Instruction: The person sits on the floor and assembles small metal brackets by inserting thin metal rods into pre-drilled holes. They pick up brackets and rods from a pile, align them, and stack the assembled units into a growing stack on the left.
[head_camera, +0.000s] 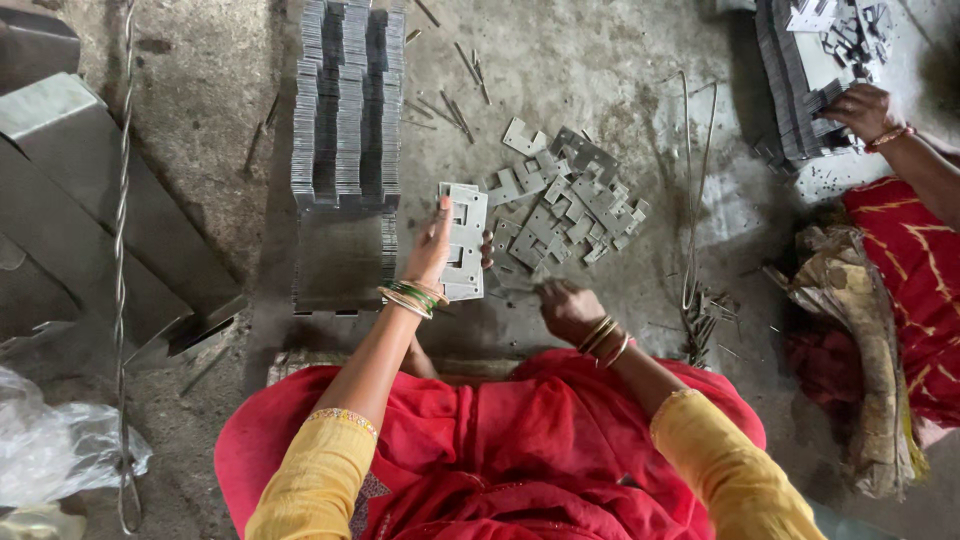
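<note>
A single head-worn camera looks almost straight down from above the seated person, close enough that the yellow sleeves (320, 470) and red lap fill the bottom edge; the concrete floor (600, 70) runs up the frame, away from the wearer. At the right edge a co-worker's hand (858, 108) enters; no second view overlaps.

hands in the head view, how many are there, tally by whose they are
Person's own hands: 2, the left hand holding a small stack of metal plates, the right hand at the loose pile of plates
Co-worker's hand: 1, on another plate stack
Total: 3
</note>
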